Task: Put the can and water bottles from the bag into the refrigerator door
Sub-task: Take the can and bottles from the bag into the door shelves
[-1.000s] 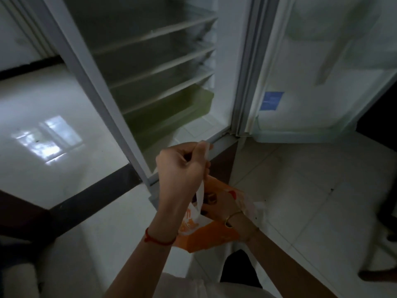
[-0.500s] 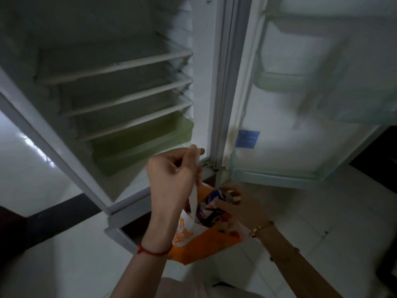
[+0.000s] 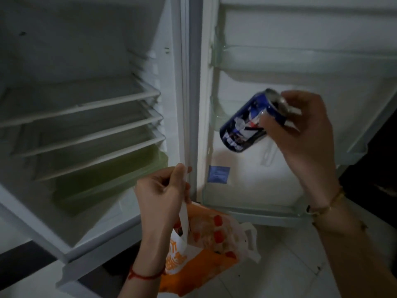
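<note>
My right hand [image 3: 305, 134] grips a blue cola can [image 3: 243, 123] by its top end, tilted, in front of the open refrigerator door [image 3: 300, 72]. The door has clear shelf bins at several heights, the lowest one [image 3: 257, 211] just below the can. My left hand [image 3: 163, 194] pinches the white handle of an orange and white plastic bag [image 3: 206, 250], which hangs below it near the floor. The bag's contents are hidden; no water bottles show.
The refrigerator cabinet [image 3: 86, 125] stands open on the left with several white shelves and a greenish drawer [image 3: 111, 175] at the bottom. A blue sticker [image 3: 218, 174] sits low on the door's inside. Pale floor tiles [image 3: 290, 265] lie beneath.
My right hand has lifted the can out of the bag and up to the right, in front of the door. The view has tilted upward. My left hand still holds the bag handle.
</note>
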